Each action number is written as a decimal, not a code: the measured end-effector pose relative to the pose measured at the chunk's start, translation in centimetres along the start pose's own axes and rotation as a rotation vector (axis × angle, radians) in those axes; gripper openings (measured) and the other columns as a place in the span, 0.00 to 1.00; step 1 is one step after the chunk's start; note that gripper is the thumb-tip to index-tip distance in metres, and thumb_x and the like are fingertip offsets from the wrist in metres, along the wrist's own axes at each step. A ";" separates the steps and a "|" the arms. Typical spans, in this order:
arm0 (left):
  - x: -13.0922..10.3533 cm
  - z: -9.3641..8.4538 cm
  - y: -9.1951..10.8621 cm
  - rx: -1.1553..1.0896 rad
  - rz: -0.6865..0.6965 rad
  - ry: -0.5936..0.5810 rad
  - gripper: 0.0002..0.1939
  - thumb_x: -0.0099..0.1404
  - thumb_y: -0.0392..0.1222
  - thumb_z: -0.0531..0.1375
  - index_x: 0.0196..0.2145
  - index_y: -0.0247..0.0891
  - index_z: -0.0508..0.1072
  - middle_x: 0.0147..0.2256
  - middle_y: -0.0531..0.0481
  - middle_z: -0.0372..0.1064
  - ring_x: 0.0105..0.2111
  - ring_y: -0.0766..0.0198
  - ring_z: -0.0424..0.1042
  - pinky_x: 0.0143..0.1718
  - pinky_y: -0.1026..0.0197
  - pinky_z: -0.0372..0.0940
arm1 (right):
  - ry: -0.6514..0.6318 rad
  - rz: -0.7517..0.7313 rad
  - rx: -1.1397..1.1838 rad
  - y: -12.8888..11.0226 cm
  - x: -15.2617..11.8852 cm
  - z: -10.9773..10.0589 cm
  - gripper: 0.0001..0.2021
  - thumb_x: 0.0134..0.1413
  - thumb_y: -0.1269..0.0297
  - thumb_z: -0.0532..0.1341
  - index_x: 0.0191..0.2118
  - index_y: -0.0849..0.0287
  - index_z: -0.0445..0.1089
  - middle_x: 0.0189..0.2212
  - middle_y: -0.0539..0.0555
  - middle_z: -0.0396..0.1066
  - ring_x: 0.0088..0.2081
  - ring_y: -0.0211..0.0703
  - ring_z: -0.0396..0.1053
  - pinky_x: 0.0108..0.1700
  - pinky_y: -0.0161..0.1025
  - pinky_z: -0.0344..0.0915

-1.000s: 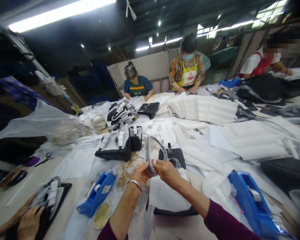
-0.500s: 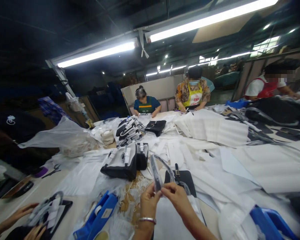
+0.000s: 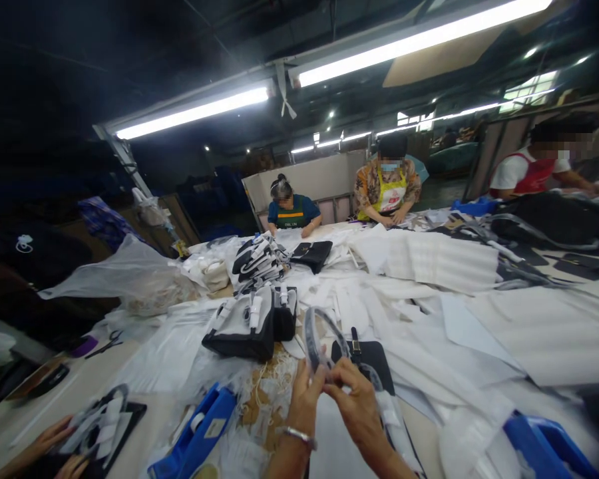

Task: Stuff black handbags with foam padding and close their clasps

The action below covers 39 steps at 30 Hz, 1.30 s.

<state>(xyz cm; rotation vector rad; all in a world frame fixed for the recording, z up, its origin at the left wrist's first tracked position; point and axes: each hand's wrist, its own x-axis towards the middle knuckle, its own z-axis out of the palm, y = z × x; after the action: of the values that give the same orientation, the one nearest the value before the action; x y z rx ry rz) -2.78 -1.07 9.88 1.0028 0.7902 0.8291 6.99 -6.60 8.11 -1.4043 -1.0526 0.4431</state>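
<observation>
L hand (image 3: pixel 307 394): raised, forearm near-upright, fingers closed on strap (image 3: pixel 310 340). R hand (image 3: pixel 353 396): angled in from R, thumb & fingers pinching strap's lower end. Strap: arched, clear-plastic wrap, held up over blk bag (image 3: pixel 380 369), smooth, w/ metal buckle (image 3: pixel 355 346). Nearby: foam sheets (image 3: pixel 442 258), wht, ribbed; tape dispenser (image 3: pixel 210 420), blue, L of hands.
</observation>
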 end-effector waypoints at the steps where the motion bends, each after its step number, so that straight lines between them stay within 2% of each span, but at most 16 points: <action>1: 0.1 0.1 0.6 -0.060 -0.065 -0.053 0.20 0.56 0.48 0.64 0.47 0.41 0.74 0.49 0.41 0.69 0.51 0.51 0.66 0.47 0.57 0.65 | -0.014 -0.084 -0.049 0.1 -0.2 -0.2 0.09 0.52 0.69 0.59 0.22 0.57 0.68 0.26 0.50 0.64 0.33 0.42 0.61 0.38 0.38 0.57; 4: 0.9 0.2 1.5 -0.207 -0.242 -0.191 0.21 0.54 0.48 0.65 0.45 0.39 0.74 0.44 0.41 0.72 0.42 0.53 0.71 0.38 0.57 0.68 | -0.062 -0.277 -0.237 0.5 -0.5 -0.8 0.08 0.54 0.70 0.58 0.26 0.56 0.70 0.30 0.51 0.67 0.37 0.44 0.60 0.43 0.42 0.54; 6: 1.4 0.1 1.0 -0.228 -0.260 -0.199 0.22 0.52 0.49 0.66 0.44 0.36 0.75 0.41 0.41 0.72 0.38 0.56 0.72 0.35 0.59 0.68 | -0.094 -0.275 -0.350 0.6 -0.5 -1.2 0.06 0.53 0.70 0.60 0.28 0.55 0.71 0.33 0.51 0.67 0.38 0.45 0.59 0.43 0.43 0.52; 10: 1.7 0.4 -1.2 -0.090 -0.079 -0.062 0.22 0.52 0.49 0.66 0.44 0.35 0.74 0.41 0.44 0.72 0.38 0.60 0.71 0.40 0.61 0.66 | -0.166 -0.012 -0.325 0.0 -0.1 -1.1 0.07 0.44 0.71 0.64 0.33 0.57 0.70 0.33 0.52 0.67 0.37 0.45 0.60 0.40 0.42 0.55; 13: 1.5 0.9 -1.7 0.008 0.029 -0.020 0.21 0.56 0.49 0.65 0.45 0.36 0.74 0.43 0.44 0.72 0.43 0.59 0.70 0.48 0.61 0.62 | -0.171 0.177 -0.113 -0.3 0.2 -0.6 0.01 0.49 0.70 0.58 0.29 0.59 0.66 0.27 0.50 0.65 0.30 0.42 0.60 0.33 0.38 0.57; 15: 1.6 1.1 -1.1 -0.069 -0.024 -0.054 0.22 0.57 0.52 0.63 0.45 0.35 0.74 0.44 0.42 0.71 0.45 0.57 0.70 0.50 0.59 0.62 | -0.158 0.081 -0.067 0.0 0.2 -0.5 0.06 0.52 0.72 0.55 0.27 0.58 0.64 0.27 0.51 0.64 0.32 0.42 0.62 0.34 0.37 0.59; 18: 1.9 0.9 -0.2 -0.182 -0.206 -0.155 0.25 0.56 0.54 0.63 0.44 0.32 0.75 0.42 0.39 0.72 0.42 0.54 0.71 0.43 0.57 0.66 | -0.168 -0.193 -0.165 0.8 0.0 -0.6 0.10 0.53 0.74 0.52 0.25 0.57 0.65 0.30 0.53 0.66 0.37 0.44 0.62 0.42 0.40 0.59; 19: 2.0 0.8 -0.2 -0.166 -0.220 -0.162 0.25 0.54 0.53 0.64 0.44 0.32 0.75 0.41 0.39 0.73 0.41 0.54 0.72 0.41 0.58 0.66 | -0.171 -0.198 -0.187 1.1 -0.1 -0.7 0.09 0.53 0.74 0.52 0.26 0.57 0.66 0.31 0.54 0.66 0.38 0.44 0.62 0.42 0.41 0.59; 24: 1.2 0.8 -2.2 0.086 -0.003 -0.040 0.21 0.55 0.48 0.65 0.44 0.37 0.75 0.47 0.42 0.71 0.51 0.54 0.67 0.52 0.59 0.60 | -0.214 0.242 0.051 1.5 -0.7 -0.6 0.03 0.50 0.69 0.57 0.33 0.59 0.67 0.27 0.51 0.65 0.30 0.43 0.63 0.36 0.39 0.62; 26: 1.0 1.0 -2.6 0.005 -0.063 -0.046 0.19 0.57 0.50 0.63 0.43 0.37 0.75 0.47 0.42 0.71 0.50 0.54 0.67 0.52 0.58 0.60 | -0.179 0.188 0.078 1.7 -1.2 -0.6 0.04 0.52 0.69 0.55 0.31 0.58 0.67 0.27 0.51 0.65 0.31 0.43 0.63 0.40 0.41 0.63; 28: 1.1 1.0 -2.6 -0.100 -0.188 -0.078 0.20 0.57 0.52 0.62 0.41 0.35 0.75 0.43 0.41 0.72 0.44 0.54 0.71 0.46 0.58 0.64 | -0.149 0.011 0.003 2.0 -1.6 -0.7 0.07 0.53 0.71 0.53 0.28 0.58 0.67 0.29 0.53 0.65 0.36 0.44 0.64 0.45 0.42 0.61; 30: 1.3 0.9 -2.5 -0.093 -0.233 -0.096 0.20 0.56 0.53 0.63 0.39 0.33 0.76 0.38 0.41 0.74 0.39 0.56 0.72 0.39 0.60 0.66 | -0.156 -0.061 -0.055 2.4 -1.9 -0.7 0.06 0.52 0.72 0.54 0.28 0.58 0.66 0.32 0.54 0.66 0.39 0.45 0.63 0.46 0.43 0.60; 32: 1.5 0.8 -2.7 0.024 -0.159 -0.073 0.19 0.55 0.52 0.64 0.39 0.35 0.76 0.36 0.44 0.74 0.37 0.57 0.72 0.39 0.61 0.65 | -0.180 0.084 -0.031 2.6 -1.9 -0.8 0.03 0.50 0.71 0.57 0.30 0.58 0.67 0.33 0.53 0.66 0.37 0.44 0.63 0.42 0.41 0.61; 35: 1.6 0.7 -3.0 0.141 -0.034 -0.028 0.18 0.56 0.51 0.64 0.41 0.38 0.76 0.40 0.46 0.73 0.42 0.58 0.70 0.48 0.60 0.63 | -0.196 0.334 0.060 3.0 -1.7 -0.7 0.02 0.50 0.68 0.58 0.29 0.59 0.66 0.27 0.51 0.64 0.30 0.41 0.62 0.34 0.37 0.61; 37: 1.9 0.7 -3.0 0.081 -0.101 -0.043 0.20 0.56 0.52 0.64 0.41 0.36 0.76 0.40 0.45 0.73 0.43 0.56 0.70 0.48 0.59 0.63 | -0.171 0.231 0.023 3.3 -1.8 -0.7 0.05 0.52 0.70 0.55 0.27 0.59 0.64 0.26 0.51 0.63 0.31 0.41 0.61 0.36 0.38 0.61; 39: 2.3 0.6 -3.0 -0.009 -0.249 -0.102 0.23 0.54 0.53 0.65 0.41 0.33 0.75 0.38 0.42 0.74 0.41 0.54 0.71 0.42 0.58 0.66 | -0.162 0.002 -0.088 3.6 -2.0 -0.6 0.07 0.52 0.73 0.53 0.26 0.59 0.64 0.28 0.53 0.63 0.35 0.43 0.61 0.41 0.40 0.59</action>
<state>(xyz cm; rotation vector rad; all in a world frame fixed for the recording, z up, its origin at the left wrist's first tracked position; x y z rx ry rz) -0.55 -0.22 6.93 0.9100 0.8045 0.5630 7.63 -7.87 4.24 -1.4663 -1.2139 0.5245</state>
